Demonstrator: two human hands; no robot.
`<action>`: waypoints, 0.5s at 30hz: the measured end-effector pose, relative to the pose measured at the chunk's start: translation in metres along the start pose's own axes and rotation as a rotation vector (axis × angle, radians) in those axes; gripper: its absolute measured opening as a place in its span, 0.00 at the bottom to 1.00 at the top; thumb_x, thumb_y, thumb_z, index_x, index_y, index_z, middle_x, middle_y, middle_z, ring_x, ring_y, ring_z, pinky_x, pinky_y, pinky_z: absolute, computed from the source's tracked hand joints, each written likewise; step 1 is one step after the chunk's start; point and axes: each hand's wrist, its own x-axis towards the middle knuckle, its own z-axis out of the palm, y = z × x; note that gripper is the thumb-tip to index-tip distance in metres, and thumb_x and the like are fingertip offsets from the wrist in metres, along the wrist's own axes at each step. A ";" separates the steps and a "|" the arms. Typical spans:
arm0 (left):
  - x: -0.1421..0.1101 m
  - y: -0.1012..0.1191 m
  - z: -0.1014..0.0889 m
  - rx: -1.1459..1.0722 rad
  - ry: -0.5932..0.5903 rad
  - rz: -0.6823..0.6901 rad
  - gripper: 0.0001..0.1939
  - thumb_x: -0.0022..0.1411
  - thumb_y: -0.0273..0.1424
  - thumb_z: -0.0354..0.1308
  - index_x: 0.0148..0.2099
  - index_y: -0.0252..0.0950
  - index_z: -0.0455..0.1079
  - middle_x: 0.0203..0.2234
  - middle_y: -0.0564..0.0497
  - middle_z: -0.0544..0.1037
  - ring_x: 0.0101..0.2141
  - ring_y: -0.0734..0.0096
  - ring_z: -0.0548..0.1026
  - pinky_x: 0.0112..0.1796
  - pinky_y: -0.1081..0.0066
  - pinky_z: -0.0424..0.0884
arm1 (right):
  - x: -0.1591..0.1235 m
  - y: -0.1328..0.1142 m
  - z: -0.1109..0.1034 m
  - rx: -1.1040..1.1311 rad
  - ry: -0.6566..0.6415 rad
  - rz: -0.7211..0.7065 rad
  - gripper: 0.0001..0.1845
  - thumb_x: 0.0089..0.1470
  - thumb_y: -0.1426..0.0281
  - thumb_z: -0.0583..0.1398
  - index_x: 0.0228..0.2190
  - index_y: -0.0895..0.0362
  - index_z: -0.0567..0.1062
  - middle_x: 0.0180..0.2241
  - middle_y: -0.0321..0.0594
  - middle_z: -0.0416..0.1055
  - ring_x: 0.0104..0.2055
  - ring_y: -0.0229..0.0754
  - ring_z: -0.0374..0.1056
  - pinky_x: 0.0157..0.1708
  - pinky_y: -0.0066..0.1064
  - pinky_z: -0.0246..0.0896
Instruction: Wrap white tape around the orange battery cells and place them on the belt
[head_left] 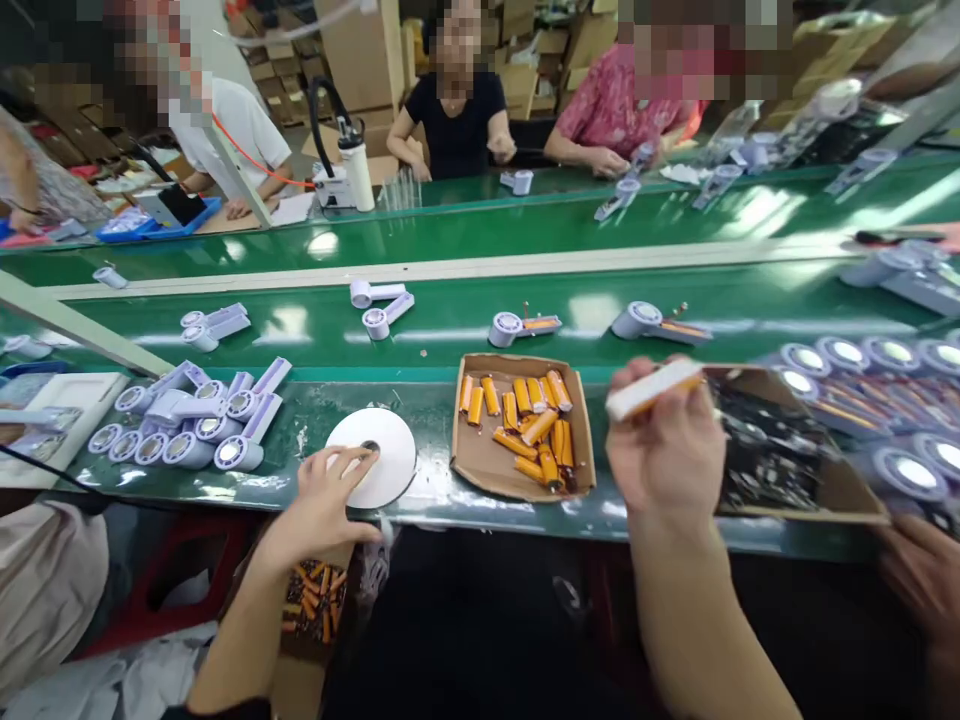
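My left hand [322, 505] lies over the left side of a flat white roll [394, 465], which has a dark hole in its middle. Its fingers are spread, the tips near the hole. My right hand [671, 460] is raised right of the cardboard tray and grips an orange battery [643, 405] with a white strip [654, 388] along its upper side. Between my hands stands the shallow cardboard tray [469, 470], with several orange batteries [540, 428] lying loose in it.
Lilac fan housings [180, 425] are heaped at the left; others ride the green belt [442, 340]. A box [847, 505] of small dark parts stands right of my right hand, beside rows of housings [907, 475]. Another person's hand [919, 560] shows there. Co-workers sit across.
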 end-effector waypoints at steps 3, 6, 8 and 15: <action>0.100 -0.015 -0.039 -0.068 -0.153 -0.072 0.28 0.68 0.53 0.58 0.66 0.54 0.69 0.60 0.52 0.73 0.59 0.64 0.67 0.61 0.62 0.67 | -0.016 0.025 0.007 0.222 0.065 0.117 0.28 0.50 0.60 0.76 0.50 0.48 0.75 0.43 0.39 0.82 0.45 0.42 0.81 0.47 0.31 0.78; 0.211 0.004 -0.058 0.046 -0.040 -0.246 0.30 0.75 0.51 0.45 0.70 0.43 0.66 0.65 0.43 0.67 0.64 0.57 0.63 0.63 0.53 0.65 | -0.033 0.046 0.022 0.271 0.044 0.212 0.27 0.48 0.63 0.77 0.47 0.50 0.75 0.44 0.42 0.82 0.45 0.48 0.82 0.45 0.40 0.81; 0.269 0.014 -0.055 0.101 -0.032 -0.306 0.33 0.75 0.51 0.44 0.71 0.36 0.65 0.67 0.36 0.63 0.68 0.45 0.55 0.64 0.44 0.62 | -0.039 0.051 0.025 0.245 0.040 0.249 0.27 0.47 0.63 0.78 0.46 0.50 0.76 0.44 0.43 0.82 0.44 0.52 0.82 0.44 0.46 0.82; 0.324 -0.016 -0.031 0.142 -0.259 -0.256 0.24 0.65 0.23 0.56 0.63 0.31 0.73 0.58 0.33 0.71 0.65 0.48 0.62 0.62 0.51 0.69 | -0.043 0.036 -0.020 -0.125 -0.045 0.172 0.18 0.57 0.60 0.71 0.48 0.41 0.78 0.36 0.40 0.83 0.37 0.54 0.82 0.31 0.36 0.83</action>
